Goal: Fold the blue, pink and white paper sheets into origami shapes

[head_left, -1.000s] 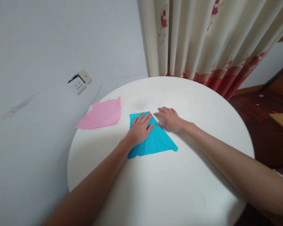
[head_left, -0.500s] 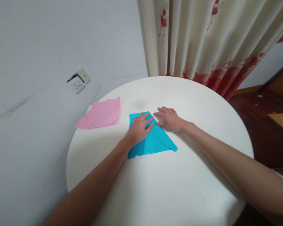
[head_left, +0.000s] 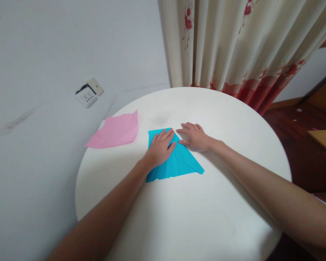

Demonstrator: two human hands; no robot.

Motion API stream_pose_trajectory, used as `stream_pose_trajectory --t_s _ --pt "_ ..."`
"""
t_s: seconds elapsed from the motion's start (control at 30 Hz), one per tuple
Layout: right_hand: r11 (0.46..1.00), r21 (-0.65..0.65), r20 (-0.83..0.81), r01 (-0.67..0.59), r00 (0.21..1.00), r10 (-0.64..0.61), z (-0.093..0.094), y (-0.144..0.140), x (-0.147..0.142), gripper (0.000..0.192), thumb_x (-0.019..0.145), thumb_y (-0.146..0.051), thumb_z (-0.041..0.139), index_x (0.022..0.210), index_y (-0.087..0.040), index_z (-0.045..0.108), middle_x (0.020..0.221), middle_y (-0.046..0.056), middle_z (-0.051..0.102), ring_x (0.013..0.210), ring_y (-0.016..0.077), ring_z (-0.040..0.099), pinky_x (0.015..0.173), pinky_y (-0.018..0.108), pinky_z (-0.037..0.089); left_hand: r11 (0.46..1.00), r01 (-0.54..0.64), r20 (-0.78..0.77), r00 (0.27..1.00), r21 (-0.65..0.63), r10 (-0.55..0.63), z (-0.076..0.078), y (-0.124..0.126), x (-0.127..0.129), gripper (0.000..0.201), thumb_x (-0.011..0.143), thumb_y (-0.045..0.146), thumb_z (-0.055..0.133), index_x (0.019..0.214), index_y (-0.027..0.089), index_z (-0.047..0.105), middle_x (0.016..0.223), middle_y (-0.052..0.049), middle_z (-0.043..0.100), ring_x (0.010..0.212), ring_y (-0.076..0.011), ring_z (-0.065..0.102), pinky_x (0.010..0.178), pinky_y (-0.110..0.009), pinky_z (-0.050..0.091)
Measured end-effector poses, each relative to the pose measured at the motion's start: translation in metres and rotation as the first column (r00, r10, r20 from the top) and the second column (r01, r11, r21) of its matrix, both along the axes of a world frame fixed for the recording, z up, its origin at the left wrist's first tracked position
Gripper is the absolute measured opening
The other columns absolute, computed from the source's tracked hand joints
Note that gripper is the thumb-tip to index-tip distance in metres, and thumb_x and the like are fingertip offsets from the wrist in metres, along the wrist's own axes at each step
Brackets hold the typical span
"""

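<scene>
A folded sheet of blue paper (head_left: 183, 159) lies on the white round table, its right side slanting and its lower edge uneven. Creases run across it, and a folded flap shows toward its lower right corner. Flat on the upper left part of the paper rests my left hand (head_left: 160, 146), fingers stretched out and covering some of it. My right hand (head_left: 194, 137) lies palm down at the slanted right edge, its fingers extended and the thumb tip at the paper. Neither hand grips anything.
A crumpled pink sheet of paper (head_left: 114, 131) lies at the left of the round table (head_left: 201, 214), with a bit of white under it. Behind stand a wall with a socket (head_left: 86, 97) and a long patterned curtain (head_left: 220, 47).
The fingers of my left hand have drawn closer together on the blue paper. My right hand and both sheets of paper stay practically where they were.
</scene>
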State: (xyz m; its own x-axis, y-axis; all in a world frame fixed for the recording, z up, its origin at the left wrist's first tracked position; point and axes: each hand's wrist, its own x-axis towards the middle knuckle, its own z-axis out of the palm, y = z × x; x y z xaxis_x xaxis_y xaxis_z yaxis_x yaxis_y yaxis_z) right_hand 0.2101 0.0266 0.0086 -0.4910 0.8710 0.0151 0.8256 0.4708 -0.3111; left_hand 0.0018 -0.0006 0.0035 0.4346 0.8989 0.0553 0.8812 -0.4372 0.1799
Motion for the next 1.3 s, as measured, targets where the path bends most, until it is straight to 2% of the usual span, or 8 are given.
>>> stream_pose_trajectory --t_s 0.7,1.03,1.3 --pt "1.000 0.000 -0.004 0.000 1.000 0.000 -0.0016 0.0010 0.0002 0.060 0.098 -0.052 0.053 0.153 -0.027 0.046 0.165 0.012 0.032 0.153 0.0357 0.023 0.121 0.061 0.019 1.000 0.019 0.053 0.998 0.003 -0.019 0.0008 0.0017 -0.0018 0.054 0.103 0.039 0.041 0.153 0.018 0.043 0.163 -0.011 0.038 0.153 -0.0318 0.027 0.123 -0.056 0.023" --pt "1.000 0.004 0.001 -0.007 1.000 0.007 0.0004 0.0002 0.0004 0.059 0.099 -0.051 0.053 0.152 -0.027 0.047 0.165 0.013 0.033 0.153 0.0354 0.024 0.121 0.061 0.020 0.999 0.021 0.107 0.994 0.025 -0.024 0.0005 0.0040 -0.0032 0.045 0.102 0.040 0.046 0.143 0.024 0.058 0.157 -0.006 0.047 0.149 -0.0307 0.036 0.122 -0.054 0.030" --pt "1.000 0.005 0.001 -0.007 1.000 0.007 -0.0018 0.0013 0.0003 0.060 0.098 -0.051 0.054 0.153 -0.026 0.046 0.165 0.013 0.033 0.153 0.0358 0.024 0.121 0.061 0.020 0.999 0.030 0.087 0.996 0.031 -0.033 -0.0012 0.0043 -0.0029 0.047 0.102 0.038 0.045 0.145 0.022 0.055 0.158 -0.007 0.046 0.150 -0.0301 0.035 0.123 -0.054 0.029"
